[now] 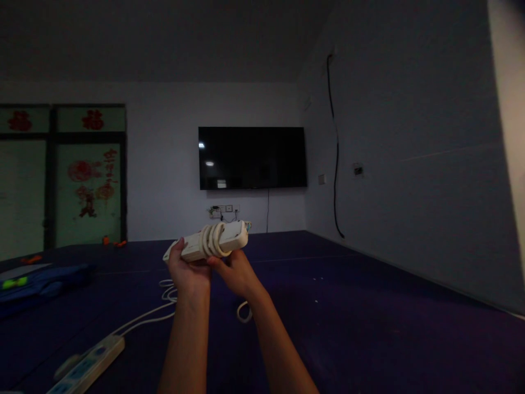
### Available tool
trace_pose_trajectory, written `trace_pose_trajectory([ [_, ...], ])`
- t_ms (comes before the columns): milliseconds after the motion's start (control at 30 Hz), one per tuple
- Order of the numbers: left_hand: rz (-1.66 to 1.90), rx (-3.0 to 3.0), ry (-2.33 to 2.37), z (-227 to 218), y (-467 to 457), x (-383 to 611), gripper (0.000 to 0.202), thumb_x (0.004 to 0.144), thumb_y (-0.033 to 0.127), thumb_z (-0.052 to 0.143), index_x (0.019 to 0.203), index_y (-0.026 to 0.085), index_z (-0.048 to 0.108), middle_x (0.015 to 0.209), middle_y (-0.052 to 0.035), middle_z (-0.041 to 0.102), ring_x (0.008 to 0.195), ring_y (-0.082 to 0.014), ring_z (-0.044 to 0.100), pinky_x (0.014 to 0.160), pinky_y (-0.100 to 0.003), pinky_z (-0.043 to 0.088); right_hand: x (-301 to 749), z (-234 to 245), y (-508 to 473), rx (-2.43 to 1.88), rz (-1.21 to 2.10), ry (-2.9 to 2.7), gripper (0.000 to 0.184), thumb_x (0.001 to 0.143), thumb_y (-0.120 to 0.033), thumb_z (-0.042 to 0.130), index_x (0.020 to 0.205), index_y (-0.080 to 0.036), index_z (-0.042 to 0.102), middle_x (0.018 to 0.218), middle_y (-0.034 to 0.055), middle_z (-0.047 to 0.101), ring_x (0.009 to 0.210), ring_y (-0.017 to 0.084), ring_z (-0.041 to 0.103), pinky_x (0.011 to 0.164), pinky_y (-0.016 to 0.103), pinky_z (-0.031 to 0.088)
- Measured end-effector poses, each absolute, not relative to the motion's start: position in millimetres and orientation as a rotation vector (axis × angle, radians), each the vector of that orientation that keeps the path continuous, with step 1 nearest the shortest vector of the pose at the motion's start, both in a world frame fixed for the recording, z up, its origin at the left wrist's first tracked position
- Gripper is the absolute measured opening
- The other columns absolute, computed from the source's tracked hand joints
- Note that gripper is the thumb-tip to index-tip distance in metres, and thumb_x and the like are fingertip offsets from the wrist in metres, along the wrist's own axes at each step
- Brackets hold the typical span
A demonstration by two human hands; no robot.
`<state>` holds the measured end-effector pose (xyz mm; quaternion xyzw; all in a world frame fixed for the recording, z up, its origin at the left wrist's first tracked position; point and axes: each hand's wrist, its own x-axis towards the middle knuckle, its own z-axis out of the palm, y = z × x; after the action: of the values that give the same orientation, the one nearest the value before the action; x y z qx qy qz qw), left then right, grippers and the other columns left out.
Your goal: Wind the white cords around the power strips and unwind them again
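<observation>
A white power strip (234, 235) is held up in front of me, tilted with its right end higher. Several turns of its white cord (211, 241) are wound around the middle. My left hand (187, 273) grips the strip near its left end, thumb on top and fingers underneath. My right hand (238, 272) is closed at the wound cord, with its thumb against the lowest turns and the other fingers mostly hidden below the strip. A small loop of white cord (244, 313) hangs beneath my right hand.
A second power strip (94, 361) lies at the lower left, with loose white cable (143, 318) running from it. Blue cloth (53, 283) with a yellow-green item is at the far left. A television (252, 158) hangs on the back wall, and a black cable (337, 148) runs down the right wall.
</observation>
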<state>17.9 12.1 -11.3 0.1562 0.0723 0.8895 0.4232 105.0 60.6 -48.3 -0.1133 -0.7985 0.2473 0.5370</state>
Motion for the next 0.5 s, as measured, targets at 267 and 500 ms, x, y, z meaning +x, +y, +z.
trace_pose_trajectory([
  [267, 2.126, 0.564, 0.487, -8.5, 6.3, 32.3, 0.012, 0.068, 0.026, 0.059, 0.07, 0.018, 0.051, 0.053, 0.0047, 0.052, 0.032, -0.0065, 0.044, 0.027, -0.014, 0.027, 125.6, -37.7, 55.0, -0.332, 0.55, -1.777, 0.051, 0.085, -0.052, 0.043, 0.105, -0.011, 0.064, 0.087, 0.0056, 0.067, 0.081, 0.019, 0.059, 0.071, 0.025, 0.043],
  [500, 2.119, 0.505, 0.415, -6.3, 1.7, 34.4, 0.015, 0.073, 0.022, 0.052, 0.061, 0.019, 0.042, 0.044, 0.0069, 0.044, 0.027, -0.0052, 0.038, 0.025, -0.013, 0.023, 128.2, -39.2, 60.2, -0.306, 0.664, -1.756, 0.05, 0.08, -0.056, 0.049, 0.096, -0.011, 0.066, 0.077, 0.0044, 0.065, 0.072, 0.016, 0.055, 0.066, 0.024, 0.041],
])
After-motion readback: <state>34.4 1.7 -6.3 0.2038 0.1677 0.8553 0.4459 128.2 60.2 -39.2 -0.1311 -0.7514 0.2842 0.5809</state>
